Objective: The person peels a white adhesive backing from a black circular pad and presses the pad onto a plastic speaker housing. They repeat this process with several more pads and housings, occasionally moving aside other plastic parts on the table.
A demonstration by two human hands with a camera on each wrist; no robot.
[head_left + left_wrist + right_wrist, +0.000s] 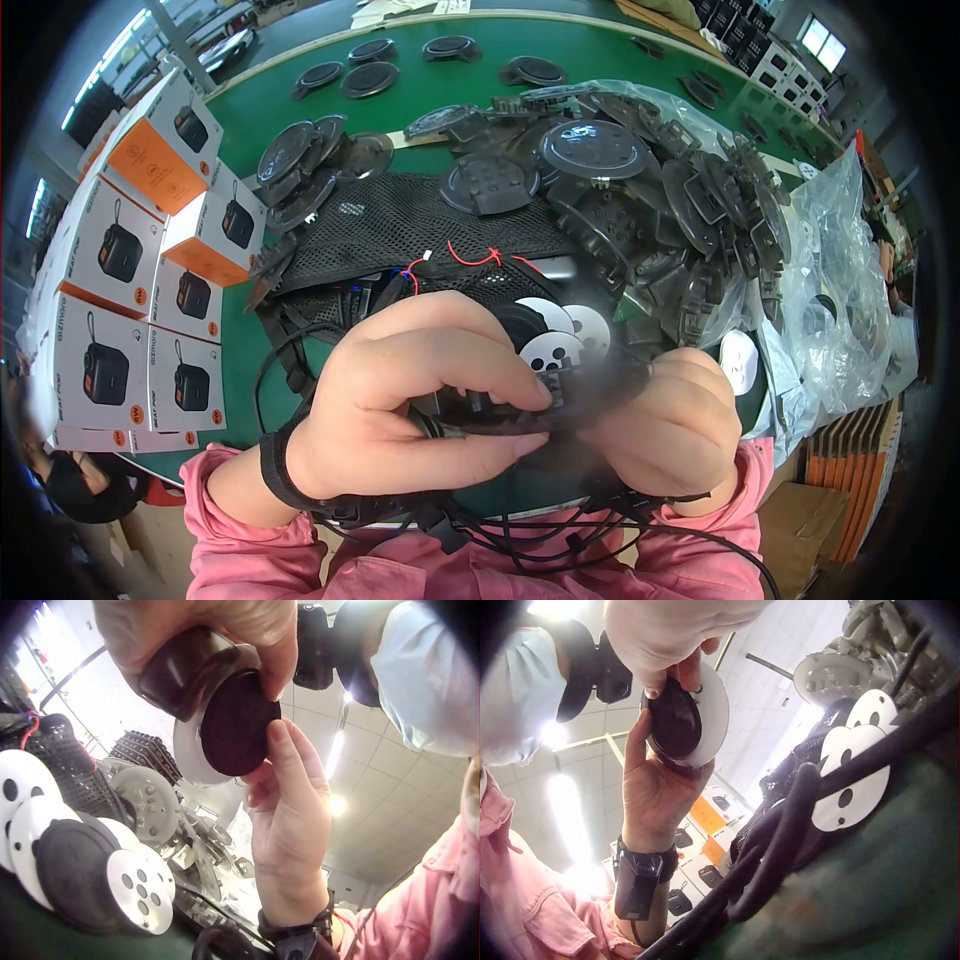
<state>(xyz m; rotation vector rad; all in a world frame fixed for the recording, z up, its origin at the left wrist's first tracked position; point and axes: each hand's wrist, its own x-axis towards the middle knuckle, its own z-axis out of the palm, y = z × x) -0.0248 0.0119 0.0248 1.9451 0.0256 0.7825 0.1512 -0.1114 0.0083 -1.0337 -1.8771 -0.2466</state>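
In the head view my left hand grips a dark plastic part with its thumb below and its fingers above. My right hand is at the part's other side, its fingers curled. Seen from below in the left wrist view, a round black disc lies over a larger white disc, beside a glossy dark housing. There the right hand pinches the black disc's edge between thumb and fingers. The left hand supports the stack in the right wrist view. Fingers hide part of the dark piece.
White discs with holes lie just beyond the hands. Behind them are a black mesh bag with red ties and a heap of dark round parts. Boxes are stacked left. Clear plastic lies right; cables cross below.
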